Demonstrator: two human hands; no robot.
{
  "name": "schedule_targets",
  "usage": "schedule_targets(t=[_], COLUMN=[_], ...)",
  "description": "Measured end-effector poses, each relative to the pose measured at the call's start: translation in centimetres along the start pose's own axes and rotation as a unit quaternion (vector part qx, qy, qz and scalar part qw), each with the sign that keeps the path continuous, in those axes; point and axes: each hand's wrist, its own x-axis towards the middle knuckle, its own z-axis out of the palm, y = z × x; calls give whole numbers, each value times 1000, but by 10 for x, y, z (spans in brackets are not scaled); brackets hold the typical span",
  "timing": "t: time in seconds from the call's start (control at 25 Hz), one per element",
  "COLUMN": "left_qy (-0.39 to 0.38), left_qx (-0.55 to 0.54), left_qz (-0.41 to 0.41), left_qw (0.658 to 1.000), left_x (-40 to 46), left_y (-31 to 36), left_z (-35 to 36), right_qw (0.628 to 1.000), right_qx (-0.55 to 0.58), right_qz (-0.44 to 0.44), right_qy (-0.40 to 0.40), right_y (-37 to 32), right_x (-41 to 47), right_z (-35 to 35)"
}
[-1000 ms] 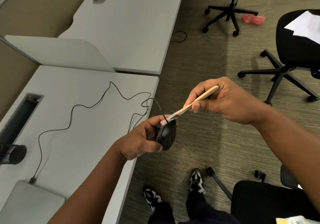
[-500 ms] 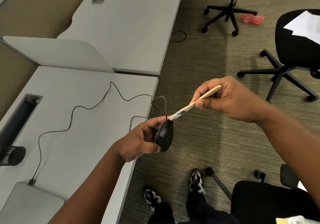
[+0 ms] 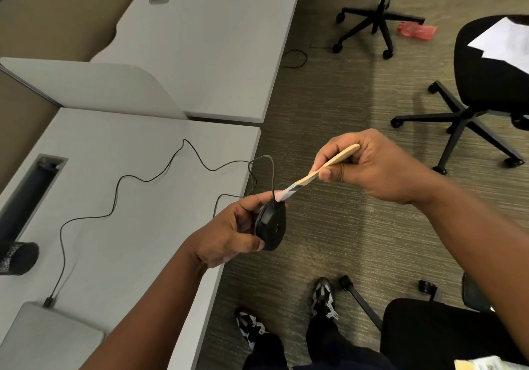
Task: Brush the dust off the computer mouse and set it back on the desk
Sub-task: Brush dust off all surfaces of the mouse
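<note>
Left hand: the left hand (image 3: 229, 235) is wrapped round the mouse (image 3: 272, 225), thumb at the near end and fingertips at the cord end, holding it off the desk edge with its underside turned toward the camera.
Right hand: the right hand (image 3: 369, 166) pinches the wooden handle of the brush (image 3: 317, 173) between thumb and fingers.
Mouse position: in the air just past the right edge of the desk (image 3: 120, 226), about 5 o'clock from the cord's loops.
Brush position: at 2 o'clock from the mouse, bristles touching its top end where the cord (image 3: 143, 180) comes out.
Change: over the last second the mouse has turned more onto its edge and the bristles have slid up to the cord end; the cord loop has lifted a little.
Meaning: brushing looks mid-way, working round the front rim.
Left to do: finish sweeping, then set the mouse back on the desk.
</note>
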Motion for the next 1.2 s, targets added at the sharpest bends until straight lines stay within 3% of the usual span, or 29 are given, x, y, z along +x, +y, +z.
schedule_targets(t=[0.24,0.36,0.48,0.64,0.88,1.04,1.2], left_qy=[-11,-20,-51,-86,5,-7,-10], left_qx=[-41,-127,-227,-335,-330,-339,-361], left_qz=[26,48,63,81,74,68,66], left_qw=[999,991,971,935,941,938,930], left_x=[3,3,6,13,9,10,9], left_y=[0,-2,-1,2,-2,1,2], left_z=[-2,-3,-3,0,-7,-2,3], right_qw=[999,996,990,990,998,990,991], right_qx=[32,52,51,5,-27,-55,-94], right_qz=[5,18,-12,-38,-38,-65,-60], right_qy=[10,70,131,137,44,109,81], right_y=[2,9,12,13,10,6,6], right_x=[2,-1,-3,-4,-14,-2,-6], right_z=[5,4,14,33,33,32,36])
